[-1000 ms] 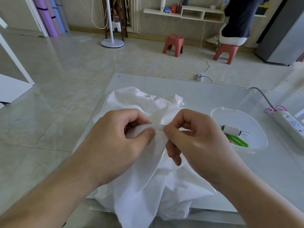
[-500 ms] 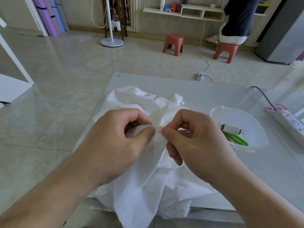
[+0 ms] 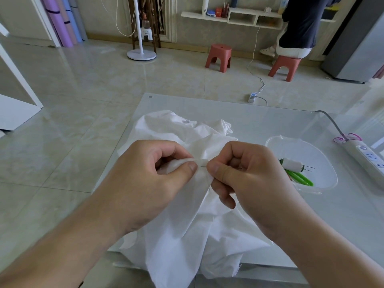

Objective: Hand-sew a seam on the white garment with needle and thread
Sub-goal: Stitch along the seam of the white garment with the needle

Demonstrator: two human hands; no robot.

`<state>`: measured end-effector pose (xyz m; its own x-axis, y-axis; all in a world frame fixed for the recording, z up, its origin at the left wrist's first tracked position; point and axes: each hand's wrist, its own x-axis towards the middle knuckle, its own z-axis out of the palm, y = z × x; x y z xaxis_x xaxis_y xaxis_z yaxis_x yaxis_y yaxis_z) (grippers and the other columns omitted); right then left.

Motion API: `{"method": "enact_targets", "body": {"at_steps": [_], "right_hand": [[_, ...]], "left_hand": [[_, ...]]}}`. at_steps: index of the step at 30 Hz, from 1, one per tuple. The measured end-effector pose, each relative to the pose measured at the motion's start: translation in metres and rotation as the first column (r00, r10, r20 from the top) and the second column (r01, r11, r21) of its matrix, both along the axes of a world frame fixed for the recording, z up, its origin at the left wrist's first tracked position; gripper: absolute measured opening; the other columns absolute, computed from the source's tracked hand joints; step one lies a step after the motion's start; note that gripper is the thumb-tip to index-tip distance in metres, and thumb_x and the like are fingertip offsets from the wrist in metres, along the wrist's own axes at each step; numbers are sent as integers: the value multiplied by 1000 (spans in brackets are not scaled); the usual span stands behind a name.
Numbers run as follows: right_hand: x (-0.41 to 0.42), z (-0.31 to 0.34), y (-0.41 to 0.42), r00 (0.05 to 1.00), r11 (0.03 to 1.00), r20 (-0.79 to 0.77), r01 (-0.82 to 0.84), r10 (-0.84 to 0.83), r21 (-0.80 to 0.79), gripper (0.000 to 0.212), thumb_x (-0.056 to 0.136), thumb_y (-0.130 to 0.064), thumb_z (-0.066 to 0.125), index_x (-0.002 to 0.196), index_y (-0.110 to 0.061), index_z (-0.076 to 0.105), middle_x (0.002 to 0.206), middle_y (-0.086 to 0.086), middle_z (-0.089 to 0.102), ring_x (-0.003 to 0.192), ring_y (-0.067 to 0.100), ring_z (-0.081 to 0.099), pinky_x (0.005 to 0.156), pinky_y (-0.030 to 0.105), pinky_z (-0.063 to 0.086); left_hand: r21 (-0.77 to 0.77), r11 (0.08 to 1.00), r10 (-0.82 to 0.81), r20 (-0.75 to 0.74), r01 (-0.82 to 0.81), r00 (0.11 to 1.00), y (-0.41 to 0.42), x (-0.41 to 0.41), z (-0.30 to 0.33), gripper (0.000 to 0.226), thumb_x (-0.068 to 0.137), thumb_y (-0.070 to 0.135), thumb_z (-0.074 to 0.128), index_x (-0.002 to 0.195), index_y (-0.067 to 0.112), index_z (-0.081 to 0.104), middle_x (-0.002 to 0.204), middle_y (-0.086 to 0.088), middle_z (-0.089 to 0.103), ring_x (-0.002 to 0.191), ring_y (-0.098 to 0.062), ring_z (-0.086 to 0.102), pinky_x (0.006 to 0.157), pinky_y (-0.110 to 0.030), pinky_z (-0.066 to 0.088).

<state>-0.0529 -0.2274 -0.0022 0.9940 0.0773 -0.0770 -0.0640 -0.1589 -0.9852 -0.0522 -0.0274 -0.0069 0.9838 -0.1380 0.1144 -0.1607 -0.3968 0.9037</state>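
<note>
Fabric of the white garment is bunched on the near part of the glass counter, with its lower folds hanging over the near edge. A fold of the garment is pinched between the thumb and curled fingers of the left hand. The right hand is held just beside it, thumbs nearly touching, and a thin needle is gripped between its thumb and forefinger, the tip lying at the pinched fold. The thread cannot be made out.

To the right of the garment, a clear plastic tub is set on the counter; a white spool and green-handled scissors are seen inside it. A power strip is laid along the right edge. Beyond the counter, two red stools are placed on the tiled floor, and one is occupied by a seated person.
</note>
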Motion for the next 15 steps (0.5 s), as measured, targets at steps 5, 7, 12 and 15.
{"method": "enact_targets", "body": {"at_steps": [5,7,12,15], "right_hand": [[2,-3,-2,999,993,-31,-32,36,114,22,96,1,68,77,6,58,52,13,51,51,25,40,46,31,35],[4,-3,-2,998,986,-43,-46,53,157,21,95,3,68,76,5,59,52,12,50,51,25,40,45,29,34],[6,-3,-4,993,964,-58,-84,101,251,19,94,8,66,76,6,61,52,11,48,47,20,41,43,25,33],[6,-2,-4,990,952,-60,-106,128,286,21,93,9,65,74,3,62,51,11,47,46,19,41,42,23,33]], "left_hand": [[-44,999,-32,-23,31,999,2,0,1,14,81,46,70,89,39,80,83,9,78,82,-10,75,79,-32,57],[-69,997,-48,-38,45,998,2,0,2,14,82,46,71,88,38,80,81,8,78,81,-11,74,79,-32,56],[-119,990,-78,-68,70,995,3,0,3,16,82,43,71,91,34,81,84,3,79,85,-17,76,83,-37,58],[-135,987,-100,-72,89,992,3,0,4,16,84,42,71,91,32,81,84,1,78,85,-21,75,83,-41,58]]}}
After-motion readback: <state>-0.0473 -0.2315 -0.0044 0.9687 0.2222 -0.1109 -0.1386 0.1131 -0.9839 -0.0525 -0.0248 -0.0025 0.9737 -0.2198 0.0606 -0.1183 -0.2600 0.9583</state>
